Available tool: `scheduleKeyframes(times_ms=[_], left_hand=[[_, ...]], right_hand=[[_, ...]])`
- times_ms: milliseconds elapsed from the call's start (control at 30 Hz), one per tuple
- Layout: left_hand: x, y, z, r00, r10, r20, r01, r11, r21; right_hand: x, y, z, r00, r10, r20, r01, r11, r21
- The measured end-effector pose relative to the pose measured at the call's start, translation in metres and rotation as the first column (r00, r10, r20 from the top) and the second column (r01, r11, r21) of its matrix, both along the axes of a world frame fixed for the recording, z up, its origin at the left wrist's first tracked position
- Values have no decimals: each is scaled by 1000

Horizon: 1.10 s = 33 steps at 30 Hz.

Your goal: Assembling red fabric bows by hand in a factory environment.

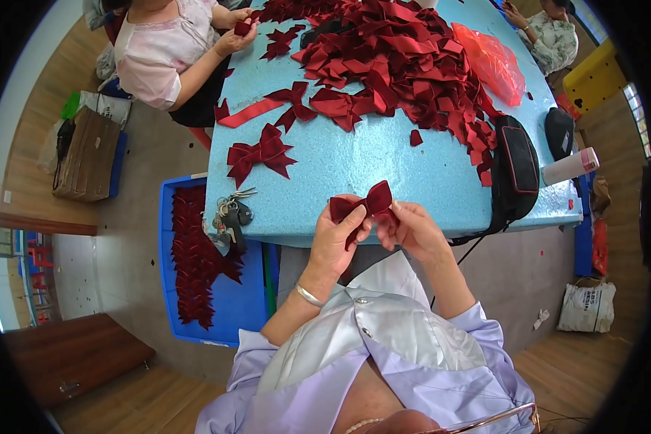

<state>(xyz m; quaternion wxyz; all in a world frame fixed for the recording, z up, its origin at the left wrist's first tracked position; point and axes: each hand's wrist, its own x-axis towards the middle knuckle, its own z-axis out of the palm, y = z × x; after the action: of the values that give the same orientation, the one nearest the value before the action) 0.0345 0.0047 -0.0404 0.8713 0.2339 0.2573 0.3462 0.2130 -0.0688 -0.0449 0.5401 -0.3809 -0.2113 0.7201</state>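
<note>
Left hand (pixel 336 235) pinches dark-red two-looped velvet bow (pixel 379 197) near centre; right hand (pixel 418 231) pinches its right side (presumably steadying folds).

A pale-blue worktop (pixel 325 166) carries a heap of dark-red ribbon pieces (pixel 398 58). Left of the heap lie bows (pixel 262 153) and keys (pixel 233 220); right of it, a red plastic bag (pixel 495 69), two black cases (pixel 517 163) and a pale bottle (pixel 568 168).
</note>
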Motion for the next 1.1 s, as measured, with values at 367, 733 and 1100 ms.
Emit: scheduleKeyframes(times_ms=[367,733,1100], left_hand=[[8,-9,-2,991,129,-38,-130,991,-27],[9,-10,5,989,112,-94,-107,992,66],[10,-12,1,995,90,-45,-88,996,33]], right_hand=[[-31,3,-6,958,-186,-219,173,982,-73],[-25,-5,3,953,-282,114,284,959,-1],[-36,-1,4,150,-672,725,-29,730,683]])
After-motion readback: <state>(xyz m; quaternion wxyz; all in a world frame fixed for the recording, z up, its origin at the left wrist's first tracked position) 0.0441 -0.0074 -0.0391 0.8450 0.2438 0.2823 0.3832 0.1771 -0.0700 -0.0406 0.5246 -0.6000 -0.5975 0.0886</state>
